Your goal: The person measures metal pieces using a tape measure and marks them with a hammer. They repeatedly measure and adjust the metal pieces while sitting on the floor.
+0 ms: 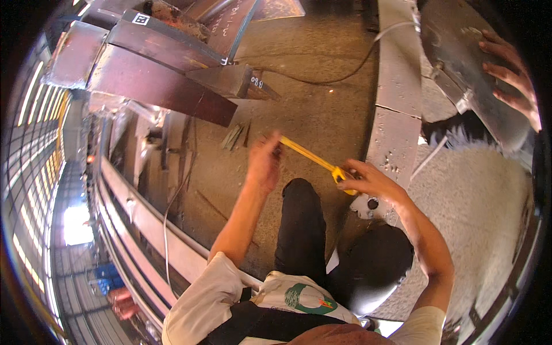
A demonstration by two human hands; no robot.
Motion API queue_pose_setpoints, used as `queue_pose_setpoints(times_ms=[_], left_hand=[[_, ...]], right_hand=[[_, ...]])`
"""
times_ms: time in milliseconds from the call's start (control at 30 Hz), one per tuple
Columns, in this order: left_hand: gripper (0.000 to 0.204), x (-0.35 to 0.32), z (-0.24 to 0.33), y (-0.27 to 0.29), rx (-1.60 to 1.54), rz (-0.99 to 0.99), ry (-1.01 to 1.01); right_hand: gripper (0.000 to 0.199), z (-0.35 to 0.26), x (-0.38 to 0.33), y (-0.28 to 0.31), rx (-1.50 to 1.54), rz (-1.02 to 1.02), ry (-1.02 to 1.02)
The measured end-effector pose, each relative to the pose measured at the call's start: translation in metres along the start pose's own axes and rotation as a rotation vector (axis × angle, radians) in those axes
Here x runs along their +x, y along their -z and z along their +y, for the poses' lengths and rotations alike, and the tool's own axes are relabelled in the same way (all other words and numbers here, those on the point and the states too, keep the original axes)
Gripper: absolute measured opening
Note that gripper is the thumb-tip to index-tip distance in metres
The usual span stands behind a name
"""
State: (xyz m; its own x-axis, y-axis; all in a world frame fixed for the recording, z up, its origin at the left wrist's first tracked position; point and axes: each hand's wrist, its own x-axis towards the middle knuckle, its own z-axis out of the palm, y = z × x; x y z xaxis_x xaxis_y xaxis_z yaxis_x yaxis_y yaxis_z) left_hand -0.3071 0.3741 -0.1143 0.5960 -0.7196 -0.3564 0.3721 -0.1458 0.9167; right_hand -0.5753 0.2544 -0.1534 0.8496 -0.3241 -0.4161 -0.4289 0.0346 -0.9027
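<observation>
A yellow tape measure is stretched between my two hands, above the floor. My left hand (264, 161) is closed at the free end of its pulled-out blade (307, 152); the fingertips are partly hidden. The yellow case (345, 183) sits in the fingers of my right hand (374, 183). That hand is beside a long grey steel beam (397, 138) running away from me on the right. Just below the right hand, the near end of the beam shows a pale plate with a dark round hole (372, 203). My bent knee (300, 230) lies below the tape.
Heavy reddish-brown steel sections (161, 80) jut in from the upper left. Long steel bars (149, 224) lie along the left. A cable (339, 79) crosses the far floor. At the upper right, another person's hand (509, 75) rests against a dark, curved plate (460, 46).
</observation>
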Motion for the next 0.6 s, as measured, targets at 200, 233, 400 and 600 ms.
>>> queue_pose_setpoints(times_ms=[200, 233, 400, 600], left_hand=[[0.018, -0.018, 0.051, -0.03, 0.002, 0.202, -0.4], [0.018, -0.019, 0.051, -0.034, 0.0, 0.22, -0.456], [0.035, -0.02, 0.022, -0.052, -0.003, 0.216, -0.562], [0.05, -0.032, -0.13, 0.053, 0.965, 0.263, -0.301]], right_hand=[[0.05, 0.111, 0.0, 0.009, 0.453, -0.053, 0.015], [0.05, 0.13, 0.007, 0.013, 0.499, -0.074, 0.024], [0.048, 0.166, 0.054, 0.025, 0.733, -0.113, 0.047], [0.047, 0.147, 0.138, 0.036, 0.906, -0.025, 0.136]])
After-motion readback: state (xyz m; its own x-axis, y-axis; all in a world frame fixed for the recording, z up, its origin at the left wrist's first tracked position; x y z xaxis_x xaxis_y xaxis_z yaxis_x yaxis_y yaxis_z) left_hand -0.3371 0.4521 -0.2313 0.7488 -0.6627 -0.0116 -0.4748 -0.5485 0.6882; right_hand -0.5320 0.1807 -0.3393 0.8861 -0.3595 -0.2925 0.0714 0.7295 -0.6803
